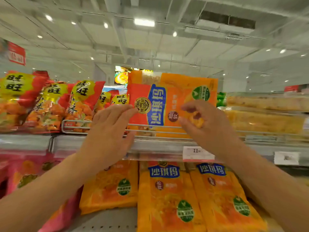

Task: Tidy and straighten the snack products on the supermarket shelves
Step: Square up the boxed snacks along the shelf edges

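We saw a large orange snack bag [175, 104] standing on its side on the top shelf [150, 144], behind the wire rail [150, 127] that runs along the shelf's front edge, its blue label turned sideways. The left hand [108, 129] reached up with fingers straight and relaxed, fingertips at the bag's lower left part near the round gold emblem, gripping nothing. The right hand [204, 121] hovered in front of the bag's right half with fingers loosely curled; we could not tell whether it touched the bag, and it held nothing. To the left on the same shelf stood red and yellow snack bags [50, 104], some leaning. To the right lay clear packs of yellow snacks [264, 114]. On the shelf below, more orange bags [168, 195] lay flat beside pink bags [25, 171], and a white price tag [198, 154] hung on the shelf edge.
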Demonstrator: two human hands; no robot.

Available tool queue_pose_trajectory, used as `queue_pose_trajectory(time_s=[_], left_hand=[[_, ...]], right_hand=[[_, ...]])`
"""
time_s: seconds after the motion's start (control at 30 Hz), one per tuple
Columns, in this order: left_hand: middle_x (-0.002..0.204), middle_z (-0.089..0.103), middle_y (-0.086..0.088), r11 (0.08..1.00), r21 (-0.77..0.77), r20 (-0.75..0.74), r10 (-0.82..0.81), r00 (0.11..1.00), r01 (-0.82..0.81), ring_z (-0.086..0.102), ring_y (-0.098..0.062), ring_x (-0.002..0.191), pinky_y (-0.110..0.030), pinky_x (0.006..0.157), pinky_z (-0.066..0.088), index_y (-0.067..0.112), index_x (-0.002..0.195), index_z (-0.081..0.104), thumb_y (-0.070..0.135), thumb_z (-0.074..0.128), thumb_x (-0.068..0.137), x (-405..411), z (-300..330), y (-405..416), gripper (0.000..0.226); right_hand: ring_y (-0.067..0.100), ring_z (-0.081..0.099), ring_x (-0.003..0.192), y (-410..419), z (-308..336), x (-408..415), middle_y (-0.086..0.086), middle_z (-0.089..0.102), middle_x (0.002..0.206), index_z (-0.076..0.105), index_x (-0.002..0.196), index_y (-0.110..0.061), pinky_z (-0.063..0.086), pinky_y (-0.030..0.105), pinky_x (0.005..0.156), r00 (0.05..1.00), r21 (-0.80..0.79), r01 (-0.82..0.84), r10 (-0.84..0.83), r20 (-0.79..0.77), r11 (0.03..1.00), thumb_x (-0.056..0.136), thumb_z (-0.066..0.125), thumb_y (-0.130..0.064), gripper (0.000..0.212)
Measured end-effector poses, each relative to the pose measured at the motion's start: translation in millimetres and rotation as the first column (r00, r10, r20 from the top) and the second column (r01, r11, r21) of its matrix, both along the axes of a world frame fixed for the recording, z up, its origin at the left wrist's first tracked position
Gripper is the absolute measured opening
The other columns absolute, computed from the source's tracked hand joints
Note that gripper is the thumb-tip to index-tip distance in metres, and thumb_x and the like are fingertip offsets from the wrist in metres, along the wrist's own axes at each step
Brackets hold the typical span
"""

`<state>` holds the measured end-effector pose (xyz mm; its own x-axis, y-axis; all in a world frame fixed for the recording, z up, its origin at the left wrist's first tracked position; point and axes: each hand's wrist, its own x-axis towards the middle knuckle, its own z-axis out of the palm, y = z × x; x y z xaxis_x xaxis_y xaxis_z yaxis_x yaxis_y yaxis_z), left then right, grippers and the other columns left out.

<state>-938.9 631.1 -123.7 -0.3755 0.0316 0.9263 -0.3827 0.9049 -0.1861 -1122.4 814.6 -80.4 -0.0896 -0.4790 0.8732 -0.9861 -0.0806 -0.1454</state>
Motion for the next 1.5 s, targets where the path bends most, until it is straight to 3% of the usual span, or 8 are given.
queue_pose_trajectory(time_s=[0.1,0.3,0.5,0.67,0.83,1.2,1.37,1.5], left_hand=[[0.141,0.048,-0.022,0.996,0.039,0.06,0.081,0.995,-0.083,0.048,-0.043,0.127,-0.062,0.1,0.041,0.001,0.134,0.053,0.039,0.047,0.087,-12,3,-17,0.061],[0.141,0.047,-0.024,0.976,0.033,0.068,0.212,0.975,-0.214,0.048,-0.041,0.126,-0.054,0.101,0.034,0.009,0.129,0.057,0.041,0.041,0.091,-22,-6,-31,0.052],[0.138,0.051,-0.021,0.981,0.008,0.038,0.194,0.98,-0.194,0.05,-0.038,0.124,-0.051,0.103,0.033,0.01,0.128,0.056,0.037,0.041,0.092,-24,-11,-34,0.048],[0.138,0.05,-0.021,0.991,0.006,-0.022,0.132,0.991,-0.132,0.051,-0.039,0.123,-0.05,0.103,0.035,0.011,0.125,0.05,0.035,0.043,0.091,-24,-13,-33,0.042],[0.138,0.049,-0.02,0.994,-0.018,-0.073,0.105,0.992,-0.106,0.05,-0.038,0.121,-0.049,0.102,0.034,0.013,0.123,0.044,0.035,0.044,0.089,-26,-15,-36,0.04],[0.139,0.042,-0.017,0.979,0.194,-0.222,-0.019,0.975,0.063,0.038,-0.031,0.13,-0.048,0.104,0.025,0.015,0.129,0.036,0.044,0.048,0.085,-24,-19,-9,0.054],[0.129,0.023,0.046,0.613,0.543,-0.443,-0.373,0.816,0.574,0.026,0.024,0.122,-0.019,0.099,0.028,0.075,0.118,0.014,0.067,0.057,0.075,-40,-14,62,0.061],[0.134,0.044,0.028,0.193,0.573,-0.62,-0.534,0.575,0.797,0.05,0.006,0.12,-0.026,0.093,0.047,0.074,0.121,0.014,0.07,0.071,0.059,-38,-3,97,0.085]], right_hand=[[0.016,0.041,0.129,-26,45,-7,0.001,0.051,0.137,0.059,0.126,-0.017,0.031,0.032,0.11,0.965,-0.014,0.173,-0.173,-0.199,0.985,0.084,0.072,-0.026,0.045],[0.024,0.017,0.148,-52,97,-17,0.004,0.015,0.162,0.019,0.154,-0.02,0.018,0.041,0.118,0.869,0.103,0.405,-0.347,-0.353,0.909,0.08,0.068,-0.057,0.095],[0.024,0.06,0.107,-61,120,-25,-0.001,0.062,0.125,0.039,0.14,-0.032,0.048,0.041,0.089,0.818,0.276,0.539,-0.418,-0.394,0.796,0.062,0.068,-0.077,0.095],[0.006,0.066,0.056,-58,154,-17,-0.017,0.067,0.074,0.059,0.098,-0.04,0.044,0.021,0.054,0.901,0.528,0.434,-0.354,-0.25,0.73,0.03,0.072,-0.083,0.081],[0.005,0.07,0.059,-52,156,-16,-0.018,0.072,0.077,0.056,0.094,-0.042,0.052,0.024,0.052,0.936,0.627,0.351,-0.286,-0.207,0.695,0.024,0.079,-0.078,0.082],[0.001,0.051,0.071,11,169,-1,-0.012,0.056,0.088,0.054,0.103,-0.03,0.037,0.021,0.055,0.956,0.244,0.284,-0.254,-0.147,0.927,0.044,0.089,-0.058,0.074],[0.011,0.069,0.06,62,165,13,-0.008,0.072,0.079,0.066,0.095,-0.027,0.049,0.023,0.053,0.986,0.133,0.117,-0.131,0.102,0.984,0.035,0.089,-0.059,0.072],[0.028,0.074,0.074,74,122,27,0.007,0.076,0.085,0.074,0.095,-0.015,0.061,0.044,0.064,0.853,0.106,-0.225,0.143,0.503,0.969,0.043,0.094,-0.033,0.058]])
